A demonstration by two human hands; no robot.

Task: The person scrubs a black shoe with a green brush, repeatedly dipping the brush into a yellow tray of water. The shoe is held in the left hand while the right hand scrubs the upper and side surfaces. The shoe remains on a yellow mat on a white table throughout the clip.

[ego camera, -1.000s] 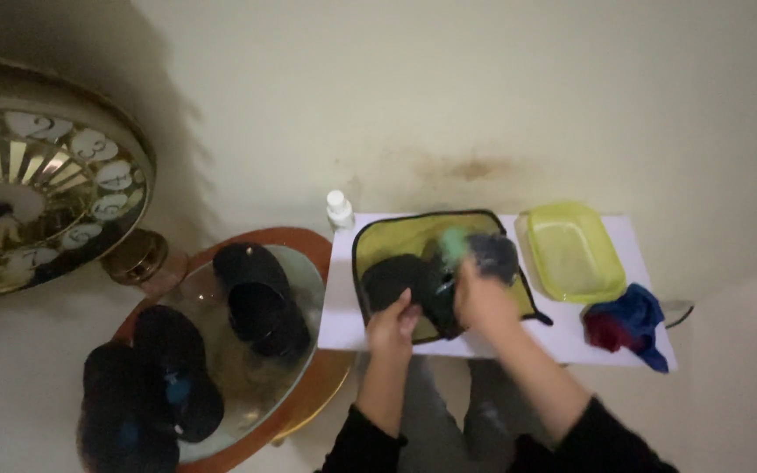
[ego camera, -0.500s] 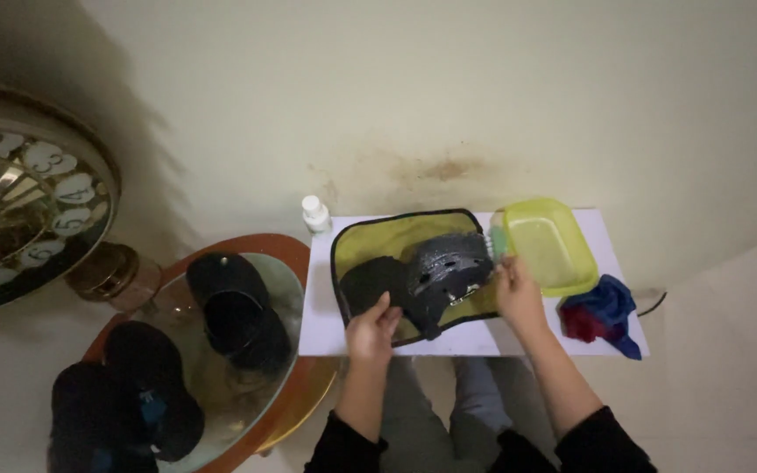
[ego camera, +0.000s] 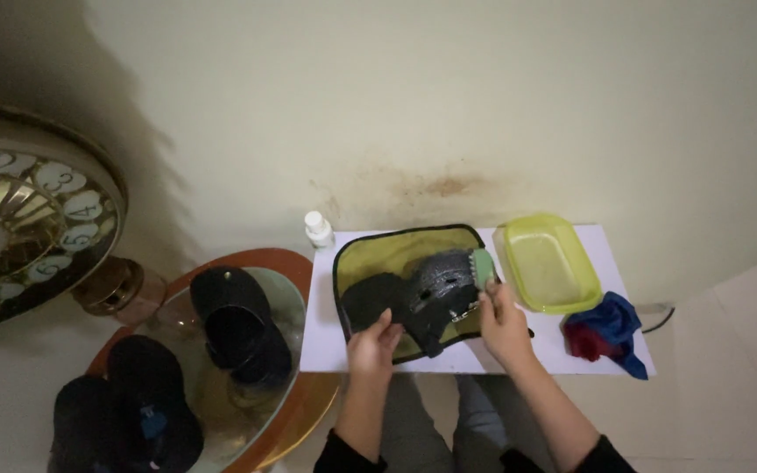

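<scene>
While the left hand (ego camera: 375, 343) is pinning the dark cap (ego camera: 413, 302) on the yellow mat (ego camera: 378, 254), the right hand (ego camera: 503, 320) is gripping a green brush (ego camera: 484, 267) against it; more caps (ego camera: 238, 324) are waiting nearby.

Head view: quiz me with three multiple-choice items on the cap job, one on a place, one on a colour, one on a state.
1. Where is the dark cap being worked on?
A on the yellow-green mat
B in the tub
C on the round glass table

2. What colour is the plastic tub?
A red
B yellow-green
C white

3. What is the right hand doing?
A resting empty
B holding the pale green brush against the cap
C lifting the bottle

Answers: 1 A, the cap lies on the mat; 2 B, its walls show that colour; 3 B, the brush head meets the cap.
</scene>
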